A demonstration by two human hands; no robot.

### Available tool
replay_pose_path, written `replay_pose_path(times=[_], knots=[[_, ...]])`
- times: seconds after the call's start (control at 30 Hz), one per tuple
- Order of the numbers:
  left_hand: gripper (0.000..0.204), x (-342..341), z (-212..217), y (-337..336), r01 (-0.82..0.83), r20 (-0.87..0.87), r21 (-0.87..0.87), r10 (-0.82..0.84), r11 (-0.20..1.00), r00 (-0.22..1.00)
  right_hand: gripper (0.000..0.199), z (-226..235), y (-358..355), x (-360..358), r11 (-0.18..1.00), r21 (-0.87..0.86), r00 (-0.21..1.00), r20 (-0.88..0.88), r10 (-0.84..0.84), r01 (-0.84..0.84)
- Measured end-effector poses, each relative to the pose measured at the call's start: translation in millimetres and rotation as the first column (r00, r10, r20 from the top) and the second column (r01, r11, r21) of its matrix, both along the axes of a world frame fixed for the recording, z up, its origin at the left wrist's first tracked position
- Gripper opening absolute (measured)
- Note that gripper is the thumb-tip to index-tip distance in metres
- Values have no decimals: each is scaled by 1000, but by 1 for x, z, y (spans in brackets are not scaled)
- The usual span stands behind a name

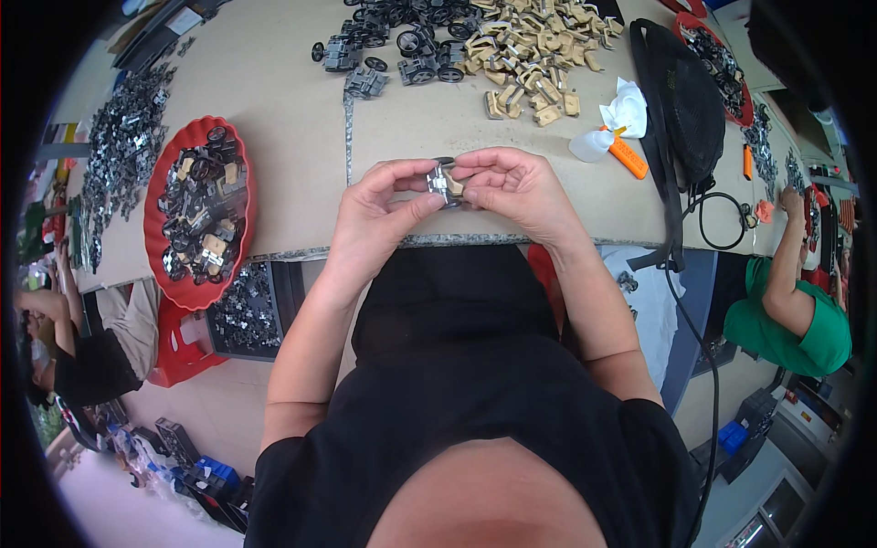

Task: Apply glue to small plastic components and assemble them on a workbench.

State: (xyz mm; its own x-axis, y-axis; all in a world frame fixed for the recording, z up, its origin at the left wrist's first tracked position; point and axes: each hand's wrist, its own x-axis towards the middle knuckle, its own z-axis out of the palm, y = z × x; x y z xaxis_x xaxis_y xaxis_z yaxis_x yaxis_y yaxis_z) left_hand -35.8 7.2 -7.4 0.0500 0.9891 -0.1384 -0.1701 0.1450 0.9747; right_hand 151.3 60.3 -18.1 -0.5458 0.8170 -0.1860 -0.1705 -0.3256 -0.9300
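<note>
Above the worktop, by its near edge, the left hand and right hand pinch a small silver-tan-and-black assembly between thumbs and fingers. Farther from that edge lie tan molded pieces and black wheeled chassis.

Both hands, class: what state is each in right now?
Left hand: closed, holding the small silver, tan and black piece at its left.
Right hand: closed on the same piece's right.

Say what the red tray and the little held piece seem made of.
Red tray: probably plastic, smooth with a soft sheen, its moulded rim evenly coloured. Held piece: silver part glints like polished metal, though plated plastic is possible; tan part looks duller, perhaps plastic.
</note>
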Motion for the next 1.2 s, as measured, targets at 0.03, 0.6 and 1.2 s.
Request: replay_pose_path(times=[0.03,0.6,1.2], knots=[[31,0,0,0,3,22,-15,-2,1000,1000,34,0,0,0,1000,-5,1000,2,5,-5],[32,-8,2,-8,-126,179,-73,137,989,974,34,-9,-15,-9,880,473,951,254,-177,37],[33,-15,-2,-15,-86,137,-75,95,994,986,37,6,-11,-9,839,508,894,444,-60,-196]])
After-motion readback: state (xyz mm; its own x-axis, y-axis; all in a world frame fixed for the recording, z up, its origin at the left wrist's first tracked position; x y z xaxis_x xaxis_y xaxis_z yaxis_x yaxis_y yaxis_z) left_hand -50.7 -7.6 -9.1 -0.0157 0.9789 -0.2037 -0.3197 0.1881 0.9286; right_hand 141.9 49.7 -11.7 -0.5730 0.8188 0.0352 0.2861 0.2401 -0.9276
